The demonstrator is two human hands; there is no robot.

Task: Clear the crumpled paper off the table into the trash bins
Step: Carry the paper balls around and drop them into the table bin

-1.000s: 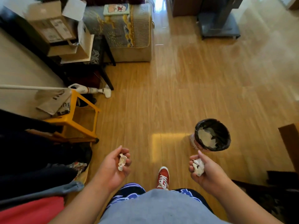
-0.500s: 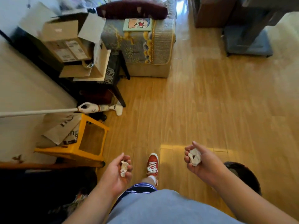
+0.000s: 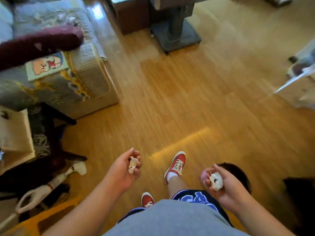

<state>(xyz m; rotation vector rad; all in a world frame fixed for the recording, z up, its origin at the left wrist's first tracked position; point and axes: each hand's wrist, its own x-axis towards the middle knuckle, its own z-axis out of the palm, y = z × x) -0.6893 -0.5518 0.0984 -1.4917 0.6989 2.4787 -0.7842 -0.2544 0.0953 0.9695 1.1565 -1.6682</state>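
My left hand (image 3: 125,169) is palm up at the lower centre, fingers curled around a small crumpled paper (image 3: 132,164). My right hand (image 3: 221,186) is at the lower right, closed on a larger white paper ball (image 3: 216,181). A black-lined trash bin (image 3: 238,172) sits on the floor right behind and under my right hand; only its dark far rim shows. The table is out of view.
A patterned sofa (image 3: 71,77) with a maroon cushion stands at the upper left. A grey pedestal base (image 3: 175,34) is at the top centre. A white vacuum (image 3: 51,183) and yellow stool (image 3: 42,218) lie lower left. Wooden floor (image 3: 187,108) stretches ahead; my red shoes (image 3: 177,163) are below.
The view has swung right and forward. The bin, in front of me a second ago, is now mostly hidden under my right hand. Both hands still hold their paper.
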